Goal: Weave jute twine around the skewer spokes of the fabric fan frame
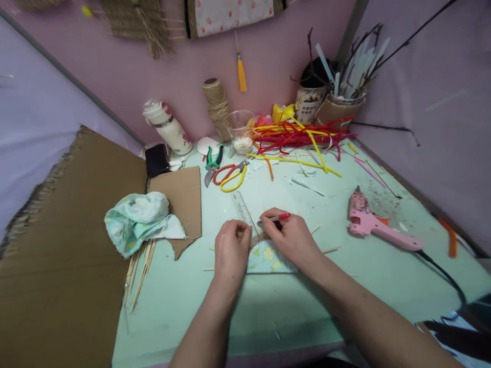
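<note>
My right hand (289, 232) grips a red-ended pen (282, 216), its other end by a thin wooden stick (253, 222). My left hand (232, 245) is closed in a pinch at the stick's left; what sits between its fingertips is hidden. Between my hands lies a piece of floral fabric (268, 257) with light blue ground and yellow flowers, a brown strip along its upper edge. Stick ends poke out on both sides of it. A clear ruler (240, 207) lies just beyond my left fingers.
Scissors (233, 176) and green-handled pruners (212, 166) lie beyond the ruler. At right rests a pink glue gun (378, 227) with a cord. Pipe cleaners (295, 137) heap at the back. Left are cardboard (184, 197), crumpled fabric (140, 220), wooden skewers (142, 271) and a bottle (169, 130).
</note>
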The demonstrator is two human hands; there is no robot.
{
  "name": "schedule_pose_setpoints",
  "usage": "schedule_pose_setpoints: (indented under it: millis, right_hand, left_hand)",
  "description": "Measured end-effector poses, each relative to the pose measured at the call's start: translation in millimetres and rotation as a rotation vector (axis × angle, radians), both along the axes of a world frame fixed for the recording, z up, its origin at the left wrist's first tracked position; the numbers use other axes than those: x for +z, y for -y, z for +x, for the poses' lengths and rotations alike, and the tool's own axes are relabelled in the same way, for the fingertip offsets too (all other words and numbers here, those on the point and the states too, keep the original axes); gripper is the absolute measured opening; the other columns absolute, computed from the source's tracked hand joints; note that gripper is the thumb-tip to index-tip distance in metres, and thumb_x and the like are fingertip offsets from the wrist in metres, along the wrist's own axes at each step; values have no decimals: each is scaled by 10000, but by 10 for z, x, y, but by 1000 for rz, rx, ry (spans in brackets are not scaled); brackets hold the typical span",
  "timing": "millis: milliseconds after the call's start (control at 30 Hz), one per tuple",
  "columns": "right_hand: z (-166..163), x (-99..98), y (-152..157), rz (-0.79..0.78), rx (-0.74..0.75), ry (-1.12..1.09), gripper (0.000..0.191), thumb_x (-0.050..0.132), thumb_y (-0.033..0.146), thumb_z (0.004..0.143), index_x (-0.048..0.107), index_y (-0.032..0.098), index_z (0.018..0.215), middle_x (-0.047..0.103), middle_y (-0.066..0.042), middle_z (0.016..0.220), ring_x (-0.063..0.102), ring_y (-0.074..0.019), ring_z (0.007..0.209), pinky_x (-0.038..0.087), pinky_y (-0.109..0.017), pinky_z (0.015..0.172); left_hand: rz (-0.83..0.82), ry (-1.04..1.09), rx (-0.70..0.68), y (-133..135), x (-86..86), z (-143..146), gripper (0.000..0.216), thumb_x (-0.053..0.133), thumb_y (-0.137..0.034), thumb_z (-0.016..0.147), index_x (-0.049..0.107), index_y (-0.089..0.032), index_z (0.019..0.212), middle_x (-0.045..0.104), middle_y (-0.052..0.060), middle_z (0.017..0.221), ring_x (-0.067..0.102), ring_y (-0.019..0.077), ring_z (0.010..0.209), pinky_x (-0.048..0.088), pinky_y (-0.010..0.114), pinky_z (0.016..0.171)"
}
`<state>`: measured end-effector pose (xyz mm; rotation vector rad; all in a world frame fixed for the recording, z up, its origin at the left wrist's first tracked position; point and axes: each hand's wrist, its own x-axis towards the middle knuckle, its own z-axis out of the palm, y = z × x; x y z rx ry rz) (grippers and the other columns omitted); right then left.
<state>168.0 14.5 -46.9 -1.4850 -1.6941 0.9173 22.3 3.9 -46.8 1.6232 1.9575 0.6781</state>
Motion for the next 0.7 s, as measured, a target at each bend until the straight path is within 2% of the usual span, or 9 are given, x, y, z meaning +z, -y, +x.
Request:
schedule_pose_setpoints:
  millis: [100,200,300,367,467,533,700]
  right_hand:
    - [14,15,21,52,-53,-81,202,460,257,897,636,194,821,673,-15,797,612,-149,733,433,-243,689]
    - [64,39,74,89,-20,-144,230,439,294,931,625,198,1026,684,-29,875,628,-144,747,461,-248,704]
    - [169,67,152,105,174,24,254,429,282,941,591,212,1124,687,-50,920,635,-170,805,477,-294,745]
    - [256,89,213,129,348,189,249,541,289,890,587,229,1127,672,-67,1056,606,-219,990,465,-357,852]
    - [357,123,310,170,507,354,448,716,318,757,555,246,1169,586,-75,1267,490,-274,1198,408,-437,977]
    - [370,135,373,179,503,429,503,739,312,733,537,233,1187,565,-91,1288,489,-280,1194,419,-449,966]
    - [197,90,504,210,364,574,496,720,330,742,541,180,1180,626,-120,1104,559,-302,1032,490,-462,822]
  left_hand:
    - [2,12,3,3,-14,2,112,556,-268,795,610,-177,758,640,28,734,593,146,647,443,273,666]
    - [27,84,20,17,-26,-7,103,571,-265,787,609,-177,749,635,21,735,583,129,618,446,257,641]
    - [93,247,70,40,-14,-43,120,569,-289,799,606,-178,773,638,23,782,576,111,596,447,231,588]
    - [145,345,127,52,12,-78,137,574,-312,803,601,-178,794,636,25,807,570,102,591,449,223,571]
    - [177,417,191,60,63,-127,158,596,-333,792,602,-177,819,628,16,793,555,93,573,451,215,560]
    - [176,428,210,55,86,-150,167,606,-338,784,607,-176,824,627,10,773,551,88,563,446,209,551]
    - [109,396,170,39,68,-170,170,598,-341,779,621,-174,806,634,2,704,558,92,531,436,205,517]
